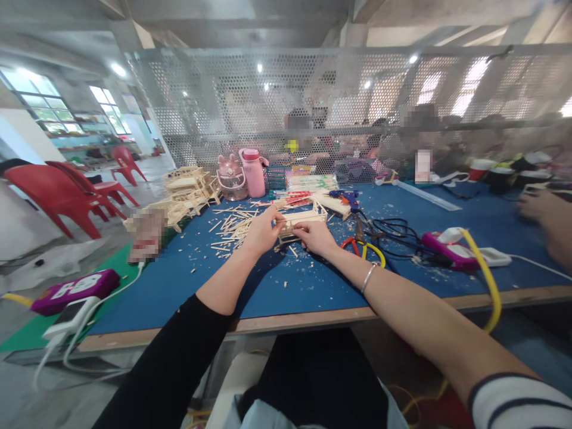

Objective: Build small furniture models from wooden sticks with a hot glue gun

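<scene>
Pinching the stick model [300, 221] at either end, grips clenched, the left hand [263, 232] and right hand [318, 238] appear mid-assembly; the next move calls for steady alignment.

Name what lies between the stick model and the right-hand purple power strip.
Head view: from the model, red-and-yellow-handled pliers, then black cables.

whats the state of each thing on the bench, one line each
stick model, held between both hands, low over the table
left hand, shut on its left end
right hand, shut on its right end
loose sticks, scattered flat
glue gun, lying down, unheld
pink bottle, upright, lid on
cutters, lying flat, unheld
power strip, plug inserted
</scene>
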`<state>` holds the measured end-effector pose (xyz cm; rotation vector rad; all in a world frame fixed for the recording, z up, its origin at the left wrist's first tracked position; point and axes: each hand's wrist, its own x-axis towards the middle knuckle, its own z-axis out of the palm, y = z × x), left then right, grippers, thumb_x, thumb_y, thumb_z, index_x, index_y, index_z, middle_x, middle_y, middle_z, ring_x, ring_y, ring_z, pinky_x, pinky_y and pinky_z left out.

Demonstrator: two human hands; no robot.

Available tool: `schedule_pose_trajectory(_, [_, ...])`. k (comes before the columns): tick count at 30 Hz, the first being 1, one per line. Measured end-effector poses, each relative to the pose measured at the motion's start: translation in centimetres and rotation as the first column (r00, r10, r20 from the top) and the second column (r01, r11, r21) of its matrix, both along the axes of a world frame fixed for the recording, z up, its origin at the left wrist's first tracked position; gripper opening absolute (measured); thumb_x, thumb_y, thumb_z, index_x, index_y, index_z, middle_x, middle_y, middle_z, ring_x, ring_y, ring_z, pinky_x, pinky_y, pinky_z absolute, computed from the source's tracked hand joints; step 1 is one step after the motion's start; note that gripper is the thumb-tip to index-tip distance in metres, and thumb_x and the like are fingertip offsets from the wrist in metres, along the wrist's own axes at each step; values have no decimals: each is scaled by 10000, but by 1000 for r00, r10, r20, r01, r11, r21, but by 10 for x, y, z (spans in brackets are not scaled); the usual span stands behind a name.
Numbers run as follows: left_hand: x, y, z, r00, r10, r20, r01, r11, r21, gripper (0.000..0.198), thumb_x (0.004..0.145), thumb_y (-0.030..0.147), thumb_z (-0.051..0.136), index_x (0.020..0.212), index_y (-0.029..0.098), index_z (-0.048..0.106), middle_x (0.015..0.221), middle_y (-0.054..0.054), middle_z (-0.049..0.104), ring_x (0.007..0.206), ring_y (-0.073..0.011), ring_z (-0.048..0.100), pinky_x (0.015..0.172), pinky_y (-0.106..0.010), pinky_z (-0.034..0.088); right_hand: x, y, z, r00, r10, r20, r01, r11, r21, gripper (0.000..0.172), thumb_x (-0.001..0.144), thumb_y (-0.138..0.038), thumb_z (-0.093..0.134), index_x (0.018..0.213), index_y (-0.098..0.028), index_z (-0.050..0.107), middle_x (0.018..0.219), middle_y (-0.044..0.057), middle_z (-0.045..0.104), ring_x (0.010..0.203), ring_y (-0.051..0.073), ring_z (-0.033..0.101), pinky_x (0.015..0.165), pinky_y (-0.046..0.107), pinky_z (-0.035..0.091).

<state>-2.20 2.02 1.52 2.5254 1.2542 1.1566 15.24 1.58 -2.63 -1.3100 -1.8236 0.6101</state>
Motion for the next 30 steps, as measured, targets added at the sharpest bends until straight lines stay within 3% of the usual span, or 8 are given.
schedule_pose_trajectory(4, [-2, 0, -1, 997, -38, 60, 40, 999, -19, 198, 810, 198, 478, 947, 174, 618, 1123, -67, 631, 1002, -191, 587, 920, -321, 420, 0, -4, 4, 999, -38, 19, 37, 998, 57, 273, 830, -387, 490, 881, -219, 700, 455, -40, 560, 473, 111, 528, 552, 208, 385])
schedule_pose_trajectory(8, [-5, 2, 0, 969, -68, 237, 91, 992, -88, 446, 809, 163, 453, 1256, 167, 455, 1026, -75, 666, 910, -163, 603, 850, -316, 445, 0, -10, 9, 993, -111, 49, 103, 984, 147, 268, 822, -398, 509, 845, -217, 705, 516, -21, 601, 529, 125, 544, 550, 217, 364])
schedule_pose_trajectory(11, [-7, 0, 4, 955, -54, 292, 75, 995, -59, 549, 767, 134, 489, 1307, 144, 389, 929, -64, 674, 853, -143, 594, 801, -288, 444, -4, -16, 13, 989, -117, 87, 96, 971, 218, 264, 823, -405, 515, 851, -228, 709, 580, -12, 634, 560, 125, 543, 547, 217, 341])
schedule_pose_trajectory(17, [-6, -21, 18, 974, -45, 224, 60, 996, -62, 585, 743, 189, 547, 1307, 168, 397, 753, 6, 643, 536, -76, 470, 572, -216, 406, -17, -24, 20, 980, -99, 173, 49, 961, 272, 247, 825, -364, 508, 821, -224, 711, 592, -12, 641, 538, 114, 519, 533, 217, 308])
schedule_pose_trajectory(22, [-3, -26, 18, 985, -103, 140, 119, 987, -111, 565, 724, 185, 564, 1274, 164, 437, 769, 8, 639, 640, -99, 553, 638, -225, 443, -18, -26, 21, 973, -110, 203, 43, 950, 309, 233, 819, -326, 502, 825, -225, 712, 589, -15, 638, 517, 106, 504, 527, 216, 296])
schedule_pose_trajectory(27, [-9, -18, 18, 996, -39, 85, 41, 999, -23, 562, 717, 153, 528, 1274, 164, 451, 890, -30, 652, 758, -129, 558, 699, -250, 446, -17, -22, 19, 976, -110, 190, 46, 949, 313, 249, 824, -357, 504, 806, -216, 708, 614, -5, 653, 539, 108, 526, 535, 215, 304])
schedule_pose_trajectory(30, [-15, -11, 20, 997, -14, 81, 15, 1000, -14, 628, 700, 100, 473, 1321, 155, 401, 959, -43, 669, 693, -113, 523, 692, -248, 432, -19, -18, 17, 975, -102, 196, 47, 963, 266, 253, 819, -374, 518, 784, -211, 709, 636, 5, 668, 564, 115, 545, 537, 215, 309])
